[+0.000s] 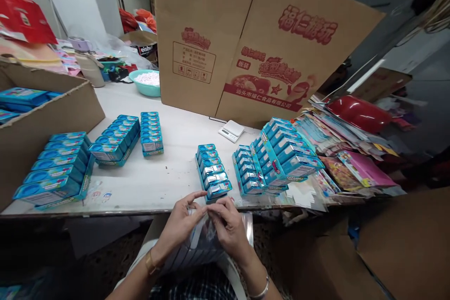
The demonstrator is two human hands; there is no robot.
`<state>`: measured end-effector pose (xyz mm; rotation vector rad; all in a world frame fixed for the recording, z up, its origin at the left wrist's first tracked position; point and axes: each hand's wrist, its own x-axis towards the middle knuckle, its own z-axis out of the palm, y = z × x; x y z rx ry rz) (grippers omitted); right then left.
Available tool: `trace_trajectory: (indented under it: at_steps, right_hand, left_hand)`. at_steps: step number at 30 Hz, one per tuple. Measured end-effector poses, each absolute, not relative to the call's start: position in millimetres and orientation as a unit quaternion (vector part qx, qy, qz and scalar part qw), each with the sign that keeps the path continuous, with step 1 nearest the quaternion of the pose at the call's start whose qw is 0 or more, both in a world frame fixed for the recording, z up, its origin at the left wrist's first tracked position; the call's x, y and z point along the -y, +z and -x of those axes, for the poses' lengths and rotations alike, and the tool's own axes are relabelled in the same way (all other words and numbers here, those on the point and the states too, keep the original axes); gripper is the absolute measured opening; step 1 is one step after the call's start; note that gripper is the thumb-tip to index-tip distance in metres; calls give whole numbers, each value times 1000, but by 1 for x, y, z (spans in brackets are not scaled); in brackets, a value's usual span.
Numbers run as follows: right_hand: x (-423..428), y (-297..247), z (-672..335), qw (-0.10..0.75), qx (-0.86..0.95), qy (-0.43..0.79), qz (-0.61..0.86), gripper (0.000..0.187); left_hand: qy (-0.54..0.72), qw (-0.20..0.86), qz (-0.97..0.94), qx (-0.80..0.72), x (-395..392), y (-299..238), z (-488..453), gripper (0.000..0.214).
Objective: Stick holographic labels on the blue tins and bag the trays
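Just past the table's front edge, over my lap, my left hand (pixel 183 221) and my right hand (pixel 230 229) meet at the fingertips. Both pinch what looks like a clear plastic bag (pixel 201 239), which hangs down between them. Directly beyond my fingers, a blue display tray (pixel 198 171) holds a row of small blue boxes (pixel 215 178), near enough that the left fingertips overlap its near end in view. To the right, more trays of blue boxes (pixel 281 150) stand stacked and tilted.
Three groups of blue boxes (pixel 58 164) line the table's left side, beside an open carton (pixel 42 136). A white scale (pixel 231 130) sits before a big upright cardboard box (pixel 211 18). Behind are a teal bowl (pixel 140 86) and a bottle (pixel 87 68). Packaging piles (pixel 337 150) fill the right.
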<state>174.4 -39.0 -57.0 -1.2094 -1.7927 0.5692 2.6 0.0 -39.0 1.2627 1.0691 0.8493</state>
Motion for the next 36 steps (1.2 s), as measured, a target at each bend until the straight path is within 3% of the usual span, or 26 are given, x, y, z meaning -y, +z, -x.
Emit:
trace_trajectory:
  at_steps: [7, 17, 23, 30, 36]
  right_hand:
    - [44, -52, -174, 375, 779, 45, 500, 31]
    - [41, -50, -164, 374, 776, -76, 503, 30]
    - [35, -53, -162, 394, 764, -82, 504, 31]
    - [36, -63, -161, 386, 757, -39, 526, 47]
    - [34, -67, -156, 408, 744, -30, 528, 38]
  left_hand:
    - [395, 541, -558, -490, 1, -35, -9, 50]
    - [409, 525, -560, -493, -4, -39, -14, 49]
    - [407, 537, -546, -499, -14, -40, -15, 48]
    - [413, 568, -506, -501, -22, -46, -15, 48]
    - [414, 565, -510, -499, -22, -49, -16, 47]
